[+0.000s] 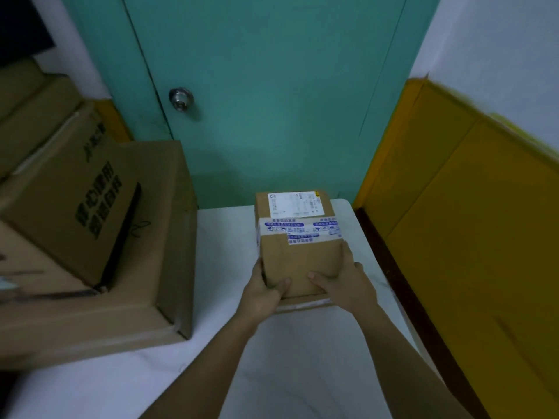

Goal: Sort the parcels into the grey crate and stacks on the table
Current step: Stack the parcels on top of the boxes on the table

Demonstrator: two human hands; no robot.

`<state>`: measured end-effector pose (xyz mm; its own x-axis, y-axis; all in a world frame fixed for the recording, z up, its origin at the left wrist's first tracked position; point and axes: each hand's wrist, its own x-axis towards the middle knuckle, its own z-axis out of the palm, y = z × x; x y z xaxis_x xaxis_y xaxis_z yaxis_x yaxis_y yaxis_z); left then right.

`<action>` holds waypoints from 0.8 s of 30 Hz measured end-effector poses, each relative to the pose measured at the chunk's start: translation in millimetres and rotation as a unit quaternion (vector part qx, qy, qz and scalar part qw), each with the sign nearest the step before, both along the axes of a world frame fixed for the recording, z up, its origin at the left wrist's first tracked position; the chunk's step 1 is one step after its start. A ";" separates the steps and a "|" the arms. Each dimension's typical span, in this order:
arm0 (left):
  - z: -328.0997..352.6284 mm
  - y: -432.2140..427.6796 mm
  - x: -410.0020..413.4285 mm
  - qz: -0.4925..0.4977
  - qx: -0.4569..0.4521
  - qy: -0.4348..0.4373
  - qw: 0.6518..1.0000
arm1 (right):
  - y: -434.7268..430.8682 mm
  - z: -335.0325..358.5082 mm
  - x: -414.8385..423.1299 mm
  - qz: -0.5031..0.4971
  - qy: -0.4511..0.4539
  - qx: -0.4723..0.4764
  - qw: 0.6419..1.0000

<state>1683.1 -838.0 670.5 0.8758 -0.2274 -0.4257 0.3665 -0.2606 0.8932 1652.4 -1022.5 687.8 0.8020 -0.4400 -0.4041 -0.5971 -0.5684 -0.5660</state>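
**Item: parcel (pixel 298 255).** Brown carton, with a white label (pixel 295 204) at the far end of its top face and blue-printed tape (pixel 299 229) across the middle. It sits at the far right corner of the desk (pixel 227 237), close to the door (pixel 257 86). It appears to rest on a flatter parcel (pixel 305 304), whose pale edge shows under the near side. Judged from that, this is a stack in the making.

**Left hand (pixel 263 294).** Your grip is clamped on the parcel's near left corner, with the thumb on top and the fingers wrapped down the side, out of sight.

**Right hand (pixel 348 282).** Your grip is clamped on the near right corner, with the thumb on top and the fingers along the right side.

**Reason for hold.** Gripping both near corners lets you square the parcel over the one beneath and stop it twisting. The label faces up, so it stays readable.

**Crate.** Not in view, so this parcel is likely meant for the stack.

**Also present.** Large cartons (pixel 90 237) are piled on the left of the desk, well apart from the parcel. A yellow panel (pixel 469 207) runs along the right.

**Caution.** The stack stands near the desk's right edge, so check that the parcel sits flat before you let go.
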 end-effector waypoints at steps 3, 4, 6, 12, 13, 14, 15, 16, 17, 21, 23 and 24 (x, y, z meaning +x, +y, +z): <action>3.2 22.5 -24.2 0.005 -0.001 0.003 1.000 | 15.0 1.4 -34.8 0.025 -0.004 0.007 1.000; 5.5 31.0 -34.8 0.006 -0.003 0.008 1.000 | 21.4 0.9 -48.2 0.032 -0.009 0.010 0.999; 6.8 47.3 -57.1 0.012 -0.008 0.014 1.000 | 33.0 -1.4 -72.9 0.047 -0.017 0.017 0.999; 4.6 84.2 -126.1 0.054 0.001 0.017 0.998 | 62.9 -5.2 -132.0 0.112 -0.022 -0.006 0.993; 2.6 89.2 -136.7 0.064 0.002 0.015 0.998 | 66.6 -5.8 -139.4 0.125 -0.025 -0.008 0.992; 0.2 92.7 -146.2 0.073 0.005 0.013 0.997 | 68.9 -6.9 -145.7 0.137 -0.028 -0.012 0.990; -3.3 95.5 -155.6 0.082 0.009 0.011 0.997 | 70.6 -8.2 -151.1 0.146 -0.031 -0.015 0.989; -5.6 96.3 -162.3 0.093 0.014 0.007 0.995 | 72.0 -8.7 -154.1 0.151 -0.035 -0.017 0.988; -9.4 96.2 -167.7 0.108 0.022 0.001 0.994 | 72.9 -9.8 -155.7 0.151 -0.040 -0.012 0.988; -18.7 84.1 -179.7 0.157 0.031 -0.051 0.986 | 71.8 -16.3 -151.6 0.107 -0.079 0.113 0.985; -19.2 79.7 -180.3 0.167 0.018 -0.066 0.984 | 70.8 -18.7 -150.0 0.089 -0.097 0.151 0.980; -18.9 79.5 -180.2 0.167 0.008 -0.068 0.984 | 70.6 -19.5 -150.2 0.083 -0.099 0.161 0.978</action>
